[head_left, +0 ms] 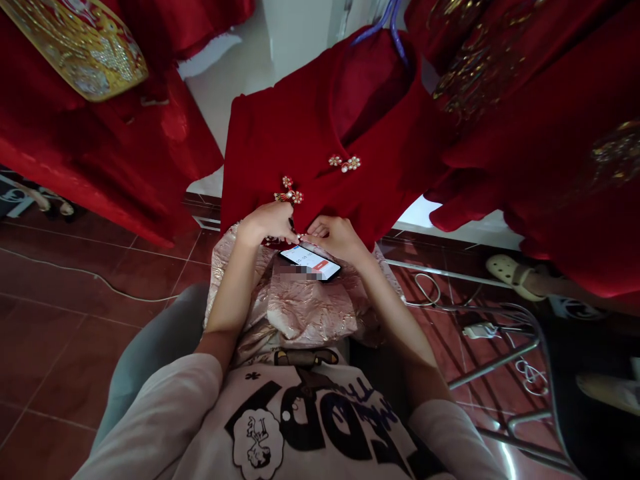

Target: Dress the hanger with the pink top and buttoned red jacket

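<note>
A dark red garment hangs in front of me from a purple hanger, its lower part over my lap. Pearl flower fastenings sit at its neck and on its front. My left hand is closed at the front edge, just below the lower fastening; a small dark thing shows by its fingers. Opposite it, the bent fingers of my right hand pinch at a small beaded spot. What either hand grips is too small to name. Below them a lit phone lies on pink brocade cloth.
More red embroidered garments hang at left and right. A metal-framed chair stands at right, near a power plug and loose cables. Another person's foot in a cream clog is at right. A cable crosses the tiled floor at left.
</note>
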A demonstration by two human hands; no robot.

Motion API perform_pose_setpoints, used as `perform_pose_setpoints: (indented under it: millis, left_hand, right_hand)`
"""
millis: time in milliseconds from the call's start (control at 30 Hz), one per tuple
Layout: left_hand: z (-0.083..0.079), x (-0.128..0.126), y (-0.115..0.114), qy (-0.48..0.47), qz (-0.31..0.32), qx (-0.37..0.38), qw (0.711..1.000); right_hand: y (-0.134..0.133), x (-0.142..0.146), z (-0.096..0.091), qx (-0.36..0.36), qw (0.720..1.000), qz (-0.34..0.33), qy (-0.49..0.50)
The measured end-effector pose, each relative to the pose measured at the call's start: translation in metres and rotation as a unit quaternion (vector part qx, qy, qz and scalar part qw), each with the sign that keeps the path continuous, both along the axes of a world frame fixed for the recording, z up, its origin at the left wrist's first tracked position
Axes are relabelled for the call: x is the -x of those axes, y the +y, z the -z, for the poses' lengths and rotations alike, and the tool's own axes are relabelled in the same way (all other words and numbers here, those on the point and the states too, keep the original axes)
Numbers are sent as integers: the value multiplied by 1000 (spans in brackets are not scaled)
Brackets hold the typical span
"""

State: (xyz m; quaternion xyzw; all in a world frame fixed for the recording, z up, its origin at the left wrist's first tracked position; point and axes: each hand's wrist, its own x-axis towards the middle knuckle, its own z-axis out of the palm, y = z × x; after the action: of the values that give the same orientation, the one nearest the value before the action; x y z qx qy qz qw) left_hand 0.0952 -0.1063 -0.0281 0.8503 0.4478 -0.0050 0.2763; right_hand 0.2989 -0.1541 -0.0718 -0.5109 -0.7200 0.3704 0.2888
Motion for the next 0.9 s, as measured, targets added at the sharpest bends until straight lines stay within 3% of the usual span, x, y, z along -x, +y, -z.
perform_pose_setpoints:
  millis: [167, 333, 567, 900]
  left_hand:
    - [-11, -8, -7, 99, -26, -25, 994]
    - [-9, -7, -5, 85, -27, -47, 995]
    - [-13, -9, -8, 67, -50, -1, 997]
    - [-10, -10, -5, 70, -58, -6, 996]
  right_hand:
    - [-3, 0, -3, 0, 1000, -9, -9]
    - [-4, 0, -4, -1, 1000, -17, -10]
    - [-4, 4, -1, -21, 999, -6, -31]
    - [-3, 0, 0, -16, 1000, -25, -8]
